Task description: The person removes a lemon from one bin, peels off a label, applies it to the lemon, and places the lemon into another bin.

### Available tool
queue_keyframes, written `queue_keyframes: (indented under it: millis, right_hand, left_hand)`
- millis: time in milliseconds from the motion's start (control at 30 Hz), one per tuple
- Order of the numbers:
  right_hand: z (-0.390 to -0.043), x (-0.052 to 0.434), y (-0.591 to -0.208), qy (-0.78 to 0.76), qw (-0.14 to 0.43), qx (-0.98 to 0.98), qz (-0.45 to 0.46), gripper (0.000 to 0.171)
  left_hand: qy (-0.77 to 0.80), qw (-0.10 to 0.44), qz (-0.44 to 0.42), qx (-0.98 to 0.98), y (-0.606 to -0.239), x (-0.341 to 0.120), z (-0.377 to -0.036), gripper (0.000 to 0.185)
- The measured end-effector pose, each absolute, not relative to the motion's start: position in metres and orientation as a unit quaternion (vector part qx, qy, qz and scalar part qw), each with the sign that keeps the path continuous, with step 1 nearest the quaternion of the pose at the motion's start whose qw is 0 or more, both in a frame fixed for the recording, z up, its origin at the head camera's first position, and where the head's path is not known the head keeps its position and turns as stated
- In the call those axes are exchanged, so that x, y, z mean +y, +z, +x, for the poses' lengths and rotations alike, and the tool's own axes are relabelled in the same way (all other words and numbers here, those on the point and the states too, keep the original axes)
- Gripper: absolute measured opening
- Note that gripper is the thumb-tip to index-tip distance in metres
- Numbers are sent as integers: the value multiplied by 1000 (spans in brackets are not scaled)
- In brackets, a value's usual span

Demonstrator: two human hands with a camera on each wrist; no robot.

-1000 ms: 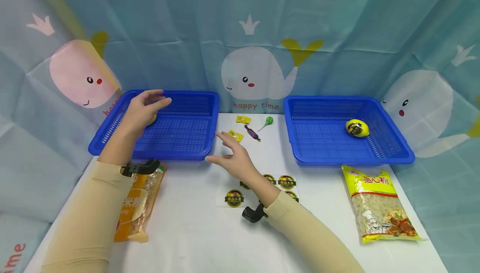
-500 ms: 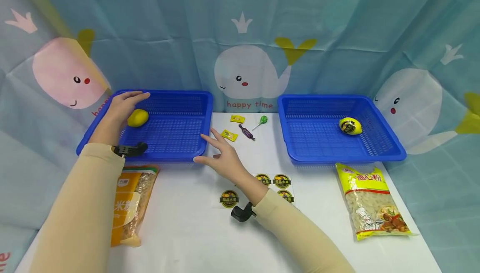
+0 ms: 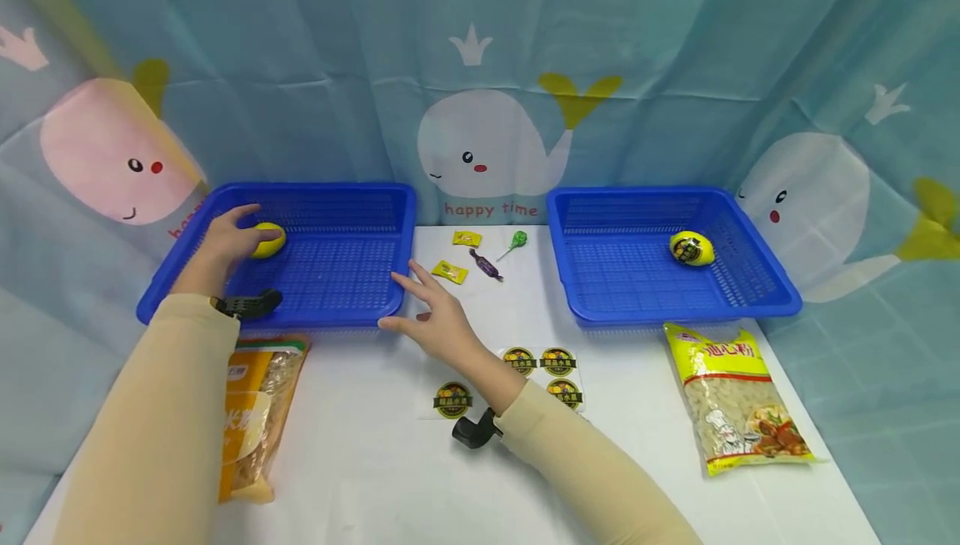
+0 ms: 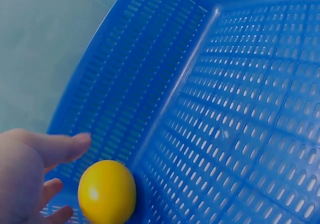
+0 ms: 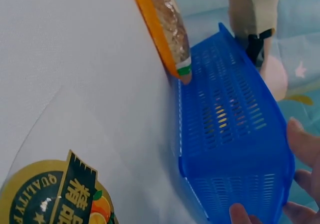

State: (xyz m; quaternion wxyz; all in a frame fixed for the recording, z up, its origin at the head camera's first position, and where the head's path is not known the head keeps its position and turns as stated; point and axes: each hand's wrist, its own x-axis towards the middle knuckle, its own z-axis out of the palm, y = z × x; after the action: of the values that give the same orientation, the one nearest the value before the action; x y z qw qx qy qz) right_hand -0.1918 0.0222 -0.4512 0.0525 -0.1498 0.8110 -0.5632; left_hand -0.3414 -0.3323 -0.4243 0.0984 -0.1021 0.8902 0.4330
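A plain yellow lemon [image 3: 268, 240] lies in the back left corner of the left blue basket [image 3: 315, 189]. My left hand [image 3: 225, 237] is just left of it, fingers relaxed and at its side. The left wrist view shows the lemon [image 4: 107, 192] against the basket wall [image 4: 150, 74], with my hand [image 4: 30, 169] beside it and a gap under the thumb. My right hand [image 3: 427, 312] is spread open at the basket's front right corner, its fingertips [image 5: 300, 136] on the basket [image 5: 230, 149].
The right blue basket [image 3: 667, 312] holds a labelled lemon [image 3: 691, 248]. Between the baskets lie wrapped candies [image 3: 450, 272] and a green lollipop [image 3: 516, 240]. Round stickers [image 3: 542, 360] sit mid-table. An orange bag [image 3: 251, 412] lies front left, a yellow pasta bag [image 3: 735, 399] front right.
My left hand has drawn back toward the basket's left wall, uncovering the lemon, which now rests in the corner. My right hand has barely moved at the basket corner.
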Motion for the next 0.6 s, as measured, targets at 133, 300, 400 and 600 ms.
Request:
queue_keyframes:
  millis: [133,300,400,600]
  right_hand:
    - [-191,20,-451,-554,47,817,-155,71]
    - [-190,19,-452,-541,32,825,-157,64]
    - [-190,19,-452,-529,25,833,-160,61]
    - [-190,20,-452,-509,17,846,-162,61]
  left_hand:
    - [431,87,-106,892,-427,-333,-341,81]
    - [422,101,-103,895,-430,-329,-343,76]
    - [407,94,-107,902,-433,-326,-345,69]
    - [393,120,-113,905,-439,-328,-350,66]
